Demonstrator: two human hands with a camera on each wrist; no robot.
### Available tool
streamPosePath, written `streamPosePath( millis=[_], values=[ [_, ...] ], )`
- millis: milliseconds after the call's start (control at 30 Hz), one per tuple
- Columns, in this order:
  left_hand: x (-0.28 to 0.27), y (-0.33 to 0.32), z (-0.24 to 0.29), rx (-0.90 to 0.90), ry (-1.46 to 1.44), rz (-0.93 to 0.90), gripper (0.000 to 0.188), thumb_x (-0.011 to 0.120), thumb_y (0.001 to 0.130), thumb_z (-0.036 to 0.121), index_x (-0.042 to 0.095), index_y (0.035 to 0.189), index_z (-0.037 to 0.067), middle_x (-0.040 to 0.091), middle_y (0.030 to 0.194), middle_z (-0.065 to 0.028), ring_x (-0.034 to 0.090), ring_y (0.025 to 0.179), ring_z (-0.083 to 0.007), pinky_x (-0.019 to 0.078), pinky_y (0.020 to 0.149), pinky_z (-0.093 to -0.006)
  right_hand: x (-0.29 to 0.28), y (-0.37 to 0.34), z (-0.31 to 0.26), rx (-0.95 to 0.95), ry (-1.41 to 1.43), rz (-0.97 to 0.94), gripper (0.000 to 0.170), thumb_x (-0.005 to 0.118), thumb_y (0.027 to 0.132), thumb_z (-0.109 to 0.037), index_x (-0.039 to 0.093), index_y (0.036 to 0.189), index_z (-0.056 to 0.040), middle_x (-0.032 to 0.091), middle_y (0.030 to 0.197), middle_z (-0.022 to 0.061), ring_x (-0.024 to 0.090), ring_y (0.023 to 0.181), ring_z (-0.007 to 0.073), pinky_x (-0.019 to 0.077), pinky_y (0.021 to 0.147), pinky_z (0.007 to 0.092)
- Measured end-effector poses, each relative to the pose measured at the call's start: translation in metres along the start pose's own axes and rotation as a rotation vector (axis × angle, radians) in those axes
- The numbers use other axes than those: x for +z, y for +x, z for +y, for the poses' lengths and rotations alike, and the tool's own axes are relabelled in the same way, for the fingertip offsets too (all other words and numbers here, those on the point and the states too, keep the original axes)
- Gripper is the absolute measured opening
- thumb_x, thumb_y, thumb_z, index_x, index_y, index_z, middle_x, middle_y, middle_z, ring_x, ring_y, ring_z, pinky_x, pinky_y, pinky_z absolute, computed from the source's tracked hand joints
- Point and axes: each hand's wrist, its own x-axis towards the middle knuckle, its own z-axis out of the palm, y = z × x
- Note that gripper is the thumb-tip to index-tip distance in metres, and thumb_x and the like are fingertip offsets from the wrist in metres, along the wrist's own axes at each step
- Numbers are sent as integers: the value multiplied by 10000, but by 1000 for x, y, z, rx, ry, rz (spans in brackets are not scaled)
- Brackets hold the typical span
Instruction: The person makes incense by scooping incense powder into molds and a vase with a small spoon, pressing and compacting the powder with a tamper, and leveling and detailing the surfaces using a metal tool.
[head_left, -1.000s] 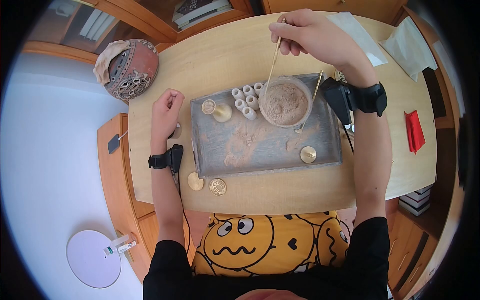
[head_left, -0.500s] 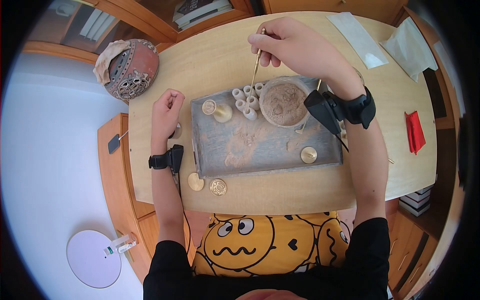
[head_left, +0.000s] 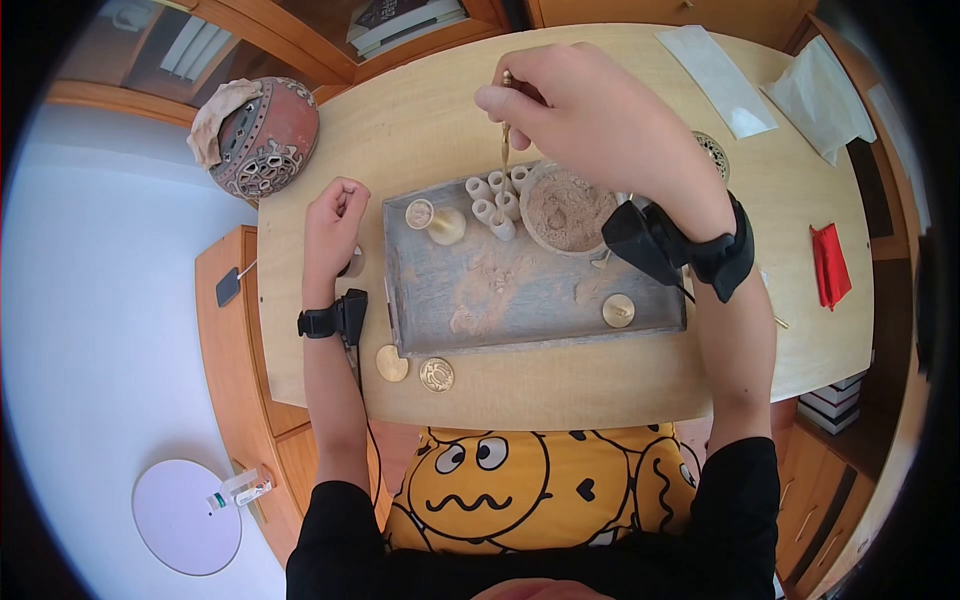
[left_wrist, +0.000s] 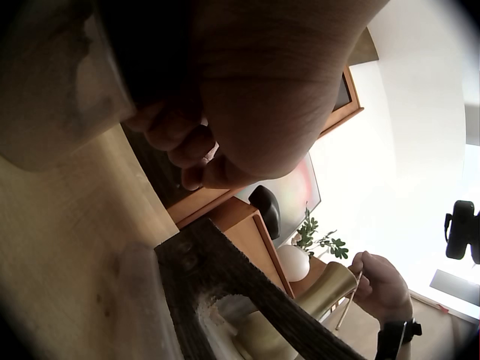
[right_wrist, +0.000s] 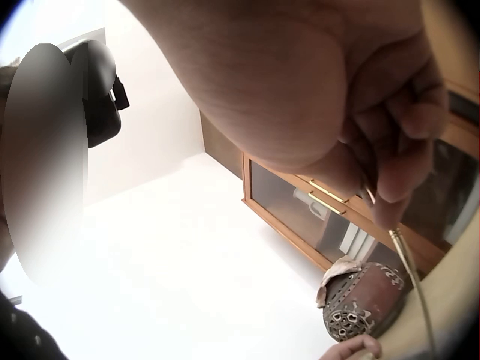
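Note:
My right hand (head_left: pixel 590 110) pinches a slender brass tool (head_left: pixel 505 150) with a ridged handle near its top. The tool points down among the small white tubes (head_left: pixel 480 188), which stand grouped in the grey tray (head_left: pixel 430 325). Its lower end overlaps one of the nearer tubes; the tip is hidden. Beside the tubes a bowl (head_left: pixel 532 230) holds grey-brown powder (head_left: pixel 572 208), partly under my right forearm. My left hand (head_left: pixel 332 225) rests on the table left of the tray, fingers loosely curled, with nothing seen in it. Near it stands a brass cup (head_left: pixel 446 228).
Powder is scattered across the tray. A brass knobbed disc (head_left: pixel 618 310) lies in the tray; two brass discs, one patterned (head_left: pixel 436 375), lie in front. A red jar (head_left: pixel 285 135) stands at the back left. A red pouch (head_left: pixel 829 265) lies at the right.
My right hand has moved left and toward me with the brass tool, from above the powder bowl to the white tubes. My left hand has stayed still.

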Motion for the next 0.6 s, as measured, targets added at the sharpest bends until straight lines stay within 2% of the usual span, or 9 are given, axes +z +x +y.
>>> streamPosePath(
  millis=[200, 367, 433, 467, 533, 600],
  values=[
    [0, 0, 0, 10, -3, -7, 170, 588, 972, 146, 589, 864, 15, 438, 640, 78, 349, 567, -8, 263, 494, -213, -4, -5, -14, -47, -51, 24, 333, 540, 967, -243, 621, 839, 53, 650, 701, 156, 649, 654, 283, 496, 620, 347],
    [-1, 0, 1, 19, -6, -3, 167, 587, 972, 140, 588, 864, 13, 440, 649, 79, 352, 578, -7, 266, 504, -210, -22, -12, -20, -22, -12, 62, 319, 542, 961, -235, 625, 834, 46, 645, 691, 149, 648, 648, 267, 490, 616, 342],
    [-5, 0, 2, -50, 33, -53, 150, 594, 978, 139, 586, 903, 10, 521, 764, 58, 452, 707, -19, 364, 632, -193, -28, -13, -16, 9, -8, 55, 310, 540, 960, -227, 626, 835, 43, 642, 687, 146, 649, 647, 261, 489, 617, 338],
    [-4, -1, 2, -49, 33, -53, 150, 594, 978, 139, 586, 903, 10, 521, 764, 58, 452, 707, -19, 364, 632, -193, -30, -13, -11, 30, -51, 12, 300, 538, 958, -219, 626, 837, 41, 642, 683, 139, 647, 646, 250, 488, 617, 335],
    [0, 0, 3, 16, 3, -6, 159, 589, 968, 133, 590, 865, 12, 444, 652, 76, 360, 583, -9, 272, 507, -210, -32, -10, -4, 51, -96, -29, 291, 537, 956, -211, 626, 840, 40, 641, 680, 132, 646, 644, 238, 486, 618, 332],
    [0, 0, 1, 20, 9, -4, 159, 590, 968, 133, 590, 864, 12, 445, 651, 75, 361, 582, -10, 272, 506, -211, -32, -7, 1, 127, -101, -153, 289, 537, 952, -205, 621, 832, 45, 642, 672, 123, 642, 642, 216, 490, 624, 329]
  ],
)
